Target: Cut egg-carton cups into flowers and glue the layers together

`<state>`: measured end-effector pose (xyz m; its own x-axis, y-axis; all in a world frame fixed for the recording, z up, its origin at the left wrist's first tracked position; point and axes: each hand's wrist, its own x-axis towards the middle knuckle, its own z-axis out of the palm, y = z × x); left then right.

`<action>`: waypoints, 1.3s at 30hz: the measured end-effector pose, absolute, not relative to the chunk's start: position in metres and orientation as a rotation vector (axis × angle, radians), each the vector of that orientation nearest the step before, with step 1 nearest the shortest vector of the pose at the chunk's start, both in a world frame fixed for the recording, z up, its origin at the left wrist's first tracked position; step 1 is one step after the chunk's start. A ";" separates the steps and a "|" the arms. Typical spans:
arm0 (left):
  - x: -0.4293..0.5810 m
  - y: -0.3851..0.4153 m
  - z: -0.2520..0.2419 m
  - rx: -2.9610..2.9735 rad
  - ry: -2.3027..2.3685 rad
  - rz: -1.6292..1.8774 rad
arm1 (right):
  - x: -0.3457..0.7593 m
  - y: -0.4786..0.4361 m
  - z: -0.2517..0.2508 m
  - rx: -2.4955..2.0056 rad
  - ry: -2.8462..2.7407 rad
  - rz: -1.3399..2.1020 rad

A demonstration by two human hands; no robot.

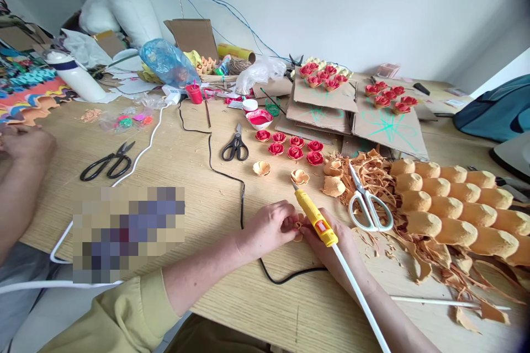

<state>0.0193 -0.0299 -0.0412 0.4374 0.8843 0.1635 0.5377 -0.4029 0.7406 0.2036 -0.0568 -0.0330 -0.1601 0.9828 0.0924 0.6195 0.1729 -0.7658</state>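
Note:
Between my two hands is a small orange carton piece point(298, 227), curled like a petal cup. The fingers of my left hand point(271, 230) are pinched on its left side. My right hand point(334, 237) holds its right side, with the fingers partly hidden under a yellow glue gun point(317, 216). The gun lies over that hand, its tip pointing away toward a plain orange carton flower point(300, 177). Another plain flower point(261, 168) sits to the left. Beyond them stand several red-painted flowers point(295, 153).
White-handled scissors point(370, 210) and a large orange egg tray point(455, 204) lie at the right among scraps. Black scissors point(234, 146) and a bowl of red paint point(259, 118) are farther back. A black cable point(242, 198) crosses the table. Another person's hand point(28, 143) is at far left.

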 end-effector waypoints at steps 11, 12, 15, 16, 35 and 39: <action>0.028 -0.034 -0.041 1.958 1.252 0.814 | 0.205 -0.051 -0.044 -1.494 -1.662 0.947; 0.027 -0.034 -0.040 1.949 1.247 0.809 | 0.206 -0.051 -0.045 -1.483 -1.636 0.960; 0.026 -0.034 -0.036 1.933 1.224 0.803 | 0.205 -0.050 -0.045 -1.425 -1.555 1.024; 0.025 -0.033 -0.035 1.935 1.215 0.806 | 0.205 -0.049 -0.043 -1.414 -1.530 1.032; 0.017 -0.033 -0.029 2.008 1.071 1.123 | 0.204 -0.051 -0.034 -1.165 -1.183 1.415; 0.019 -0.037 -0.025 2.047 1.046 1.107 | 0.197 -0.055 -0.032 -1.106 -1.103 1.548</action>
<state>0.0189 -0.0365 -0.0246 0.3477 0.8436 0.4092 0.3603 -0.5231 0.7724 0.1969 -0.0551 -0.0317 -0.1861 0.9700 -0.1565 -0.1690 -0.1885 -0.9674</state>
